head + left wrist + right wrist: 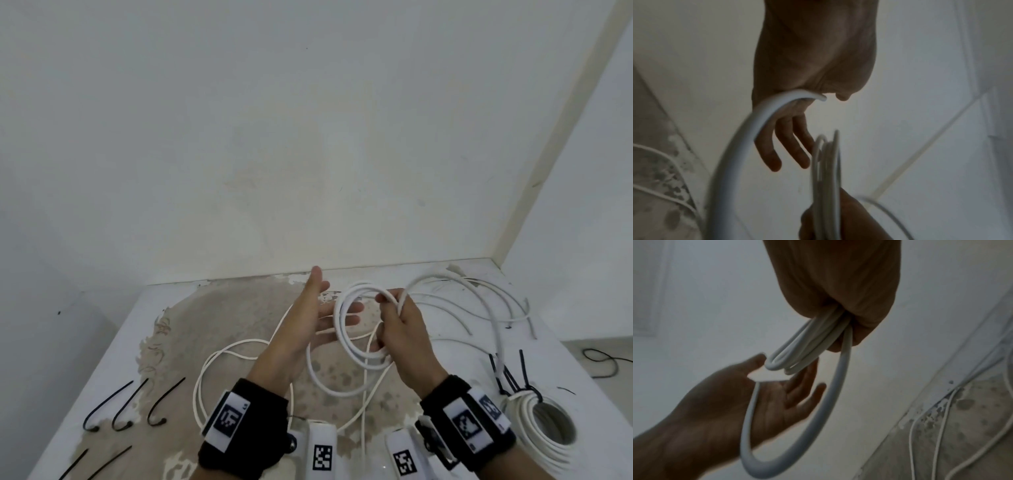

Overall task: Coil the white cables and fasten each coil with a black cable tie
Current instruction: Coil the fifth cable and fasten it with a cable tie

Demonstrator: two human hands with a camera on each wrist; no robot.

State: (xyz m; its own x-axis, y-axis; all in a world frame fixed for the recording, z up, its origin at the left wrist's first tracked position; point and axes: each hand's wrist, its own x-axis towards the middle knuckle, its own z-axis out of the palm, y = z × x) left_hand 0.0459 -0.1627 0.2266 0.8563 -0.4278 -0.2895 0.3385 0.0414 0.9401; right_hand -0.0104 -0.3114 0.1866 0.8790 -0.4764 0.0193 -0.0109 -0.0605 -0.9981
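My right hand (397, 320) grips a bunch of white cable loops (342, 325) above the table; in the right wrist view the loops (809, 344) come out of its fist (838, 296). My left hand (320, 313) is held open just left of the coil, fingers straight, palm towards it. In the left wrist view a thick strand (740, 142) crosses its palm, and the fingers (774, 155) do not curl round it. The cable's loose tail (219, 359) trails over the table to the left. Several black cable ties (109, 404) lie at the front left.
A finished white coil (541, 435) with a black tie lies at the front right, with more black ties (507, 373) just behind it. Loose white cables (479, 301) spread over the back right corner. The table (171, 308) meets walls at the back and right.
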